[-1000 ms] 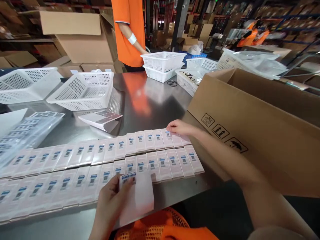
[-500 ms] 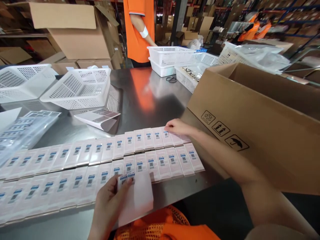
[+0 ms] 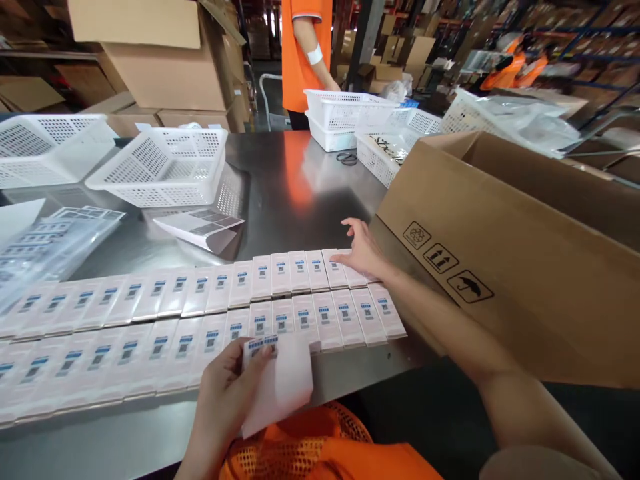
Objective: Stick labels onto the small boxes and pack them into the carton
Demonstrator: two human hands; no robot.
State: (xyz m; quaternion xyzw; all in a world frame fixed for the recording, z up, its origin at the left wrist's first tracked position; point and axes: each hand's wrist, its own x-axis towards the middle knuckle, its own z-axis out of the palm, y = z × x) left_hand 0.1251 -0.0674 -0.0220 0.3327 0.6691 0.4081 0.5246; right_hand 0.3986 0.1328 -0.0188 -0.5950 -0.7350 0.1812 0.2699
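Note:
Two long rows of slim pale pink boxes (image 3: 345, 317) lie side by side on the metal table (image 3: 310, 230). Blue-and-black printed labels with square codes show on most of them. At the near edge, my left hand (image 3: 227, 383) pinches a sheet of label stickers (image 3: 280, 380), thumb on top beside two labels; its white backing curls over to the right. Over the right end of the far row is my right hand (image 3: 363, 250), thumb and fingers spread, nothing between them. Its thumb is close to a box's label; whether it touches is unclear. The hand partly covers the last far-row boxes.
A large cardboard box (image 3: 520, 267) stands at the right. White plastic baskets (image 3: 165, 167) sit at the back left, with more (image 3: 350, 113) at the back. Scissors (image 3: 347, 159), a folded printed sheet (image 3: 200, 227) and plastic-wrapped sheets (image 3: 55, 247) lie about. A person (image 3: 307, 60) stands across the table.
My right hand has lifted slightly off the far-row box and its fingers have spread apart. My left hand still holds the label sheet. The view has shifted a little.

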